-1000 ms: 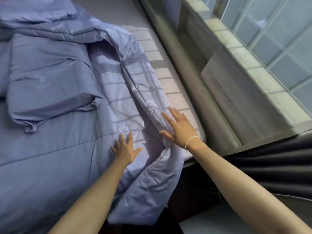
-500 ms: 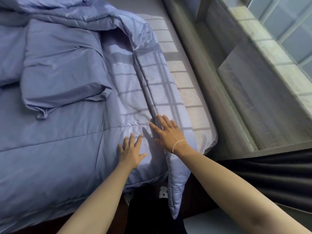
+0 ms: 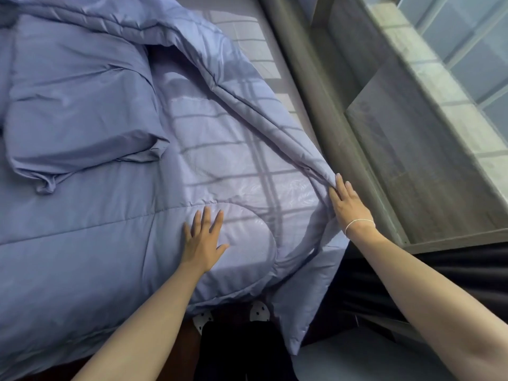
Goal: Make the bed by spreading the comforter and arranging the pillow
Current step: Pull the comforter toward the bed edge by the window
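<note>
A blue comforter [image 3: 225,149] covers the bed, with a folded ridge running diagonally toward the near right corner. A blue pillow [image 3: 79,105] lies on it at the left. My left hand [image 3: 203,237] lies flat on the comforter near the foot edge, fingers spread. My right hand [image 3: 347,204] is stretched out with straight fingers against the comforter's right edge at the side of the bed. The comforter's near right corner [image 3: 299,320] hangs down over the foot of the bed.
A grey mattress strip [image 3: 247,31] shows along the bed's right side. A wooden ledge [image 3: 412,149] and a window sill [image 3: 428,72] run close beside it. Dark fabric [image 3: 412,273] lies low at the right. My feet in dotted slippers [image 3: 258,312] stand at the foot.
My right hand has slid right, pushing the comforter's folded edge out over the mattress side. My left hand stayed flat on the comforter. The view moved closer.
</note>
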Demonstrator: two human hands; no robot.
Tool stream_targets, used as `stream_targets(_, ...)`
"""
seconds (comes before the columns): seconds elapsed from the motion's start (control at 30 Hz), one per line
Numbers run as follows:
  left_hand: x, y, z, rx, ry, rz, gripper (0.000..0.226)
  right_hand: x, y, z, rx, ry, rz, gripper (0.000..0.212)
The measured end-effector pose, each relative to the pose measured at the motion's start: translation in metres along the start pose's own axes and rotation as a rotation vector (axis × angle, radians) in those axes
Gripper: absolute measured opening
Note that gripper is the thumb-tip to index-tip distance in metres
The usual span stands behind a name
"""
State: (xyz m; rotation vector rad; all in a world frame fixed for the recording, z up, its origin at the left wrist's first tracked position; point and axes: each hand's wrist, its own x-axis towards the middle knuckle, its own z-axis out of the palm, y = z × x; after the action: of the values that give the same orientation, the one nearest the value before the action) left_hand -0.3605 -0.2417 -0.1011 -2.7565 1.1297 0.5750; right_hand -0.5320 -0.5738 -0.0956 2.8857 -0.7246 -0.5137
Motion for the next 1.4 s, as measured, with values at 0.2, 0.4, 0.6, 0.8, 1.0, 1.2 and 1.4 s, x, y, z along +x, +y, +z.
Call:
stream_targets(0.2, 0.017, 0.027, -0.008, 0.135, 0.027, 0.083, 0.093, -0.005, -0.043, 0.003, 0.090, 0.098, -0.069, 0.065)
stream_targets(0.4, 0.020, 0.031, -0.013, 0.227, -0.101, 0.198, 0.083, -0.023, -0.042, 0.021, 0.165, -0.215, 0.187, 0.074)
stream_targets(0.6, 0.006, 0.019, -0.014, 0.196, -0.121, 0.146, 0.087, -0.026, -0.020, 0.009, 0.348, -0.370, 0.392, 0.081)
stream_targets(0.8, 0.005, 0.019, -0.008, 0.179, -0.147, 0.130, 0.091, -0.025, -0.049, 0.018, 0.312, -0.078, 0.052, 0.077)
stream_targets(1.0, 0.007, 0.013, -0.005, 0.174, -0.198, 0.151, 0.091, -0.020, -0.040, 0.034, 0.414, -0.284, 0.282, 0.083)
stream_targets(1.2, 0.010, 0.014, -0.002, 0.158, -0.226, 0.158, 0.095, -0.007, -0.039, 0.028, 0.428, -0.376, 0.365, 0.084)
stream_targets(1.4, 0.010, 0.010, -0.003, 0.146, -0.228, 0.171, 0.094, -0.010, -0.054, 0.025, 0.435, -0.418, 0.447, 0.091)
